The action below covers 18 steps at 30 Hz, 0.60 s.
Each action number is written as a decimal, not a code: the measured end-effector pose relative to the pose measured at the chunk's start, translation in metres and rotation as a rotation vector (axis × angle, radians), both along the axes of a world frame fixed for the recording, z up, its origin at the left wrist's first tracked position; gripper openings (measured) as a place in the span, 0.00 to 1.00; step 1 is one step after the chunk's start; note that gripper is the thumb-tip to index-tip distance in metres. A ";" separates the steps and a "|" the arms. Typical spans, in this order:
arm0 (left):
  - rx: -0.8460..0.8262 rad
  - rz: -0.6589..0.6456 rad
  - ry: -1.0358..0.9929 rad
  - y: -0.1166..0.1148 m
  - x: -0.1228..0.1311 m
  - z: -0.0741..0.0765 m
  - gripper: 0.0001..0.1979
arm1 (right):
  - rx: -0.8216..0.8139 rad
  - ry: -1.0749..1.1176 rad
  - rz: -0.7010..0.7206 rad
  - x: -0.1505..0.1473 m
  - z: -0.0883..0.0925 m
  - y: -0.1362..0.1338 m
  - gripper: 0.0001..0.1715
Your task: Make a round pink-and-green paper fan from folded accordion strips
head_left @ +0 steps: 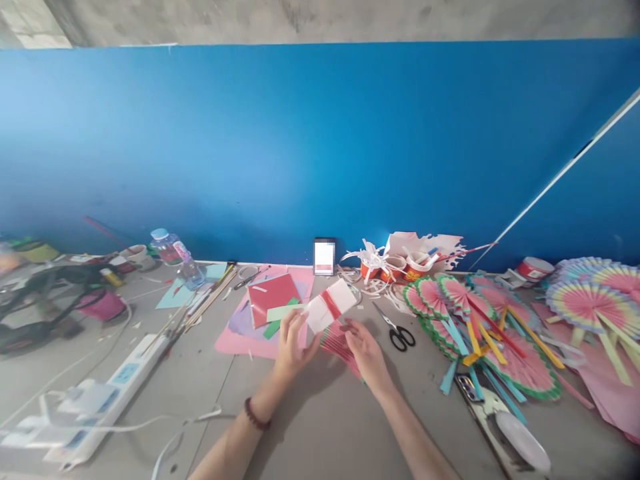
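In the middle of the head view, my left hand (293, 343) is closed round a flat white rectangular piece with a red band (333, 307); I cannot tell whether it is a packet or folded paper. My right hand (364, 347) pinches a pleated pink paper (341, 345), its folds running down under the fingers. The pleated paper's upper end lies just below the white piece, partly behind the fingers. Beyond my left hand lie a red paper sheet (273, 300) and green strips (280, 320) on a larger pink sheet (235, 343). Black-handled scissors (399, 333) rest right of my right hand.
Finished pleated paper fans (520, 360) with coloured strips pile up at the right, near a phone (473, 390). Paper cups (393, 267) stand by the blue wall. A power strip (113, 393) with cables, wooden sticks (210, 300) and a bottle (173, 250) occupy the left.
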<state>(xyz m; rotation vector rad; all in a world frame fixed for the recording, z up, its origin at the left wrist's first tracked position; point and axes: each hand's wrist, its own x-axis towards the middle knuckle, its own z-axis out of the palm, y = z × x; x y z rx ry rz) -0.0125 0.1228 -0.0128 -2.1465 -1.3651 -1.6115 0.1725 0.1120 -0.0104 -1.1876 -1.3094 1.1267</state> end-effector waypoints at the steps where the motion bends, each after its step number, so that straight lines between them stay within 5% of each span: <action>1: -0.063 -0.041 -0.060 -0.004 0.003 -0.001 0.28 | -0.063 0.113 0.026 -0.001 0.003 0.000 0.27; 4: -0.199 -0.161 -0.089 -0.011 0.011 -0.002 0.27 | -0.168 0.301 0.000 -0.002 0.010 -0.001 0.27; 10: -0.353 -0.290 -0.157 -0.011 0.013 -0.001 0.25 | -0.180 0.336 -0.065 0.000 0.014 -0.001 0.29; 14: -0.497 -0.264 -0.440 -0.005 0.013 -0.002 0.13 | -0.140 0.326 0.052 -0.002 0.017 -0.003 0.27; 18: -0.713 -0.413 -0.668 0.000 0.015 -0.002 0.17 | -0.085 0.237 0.186 -0.007 0.011 -0.005 0.26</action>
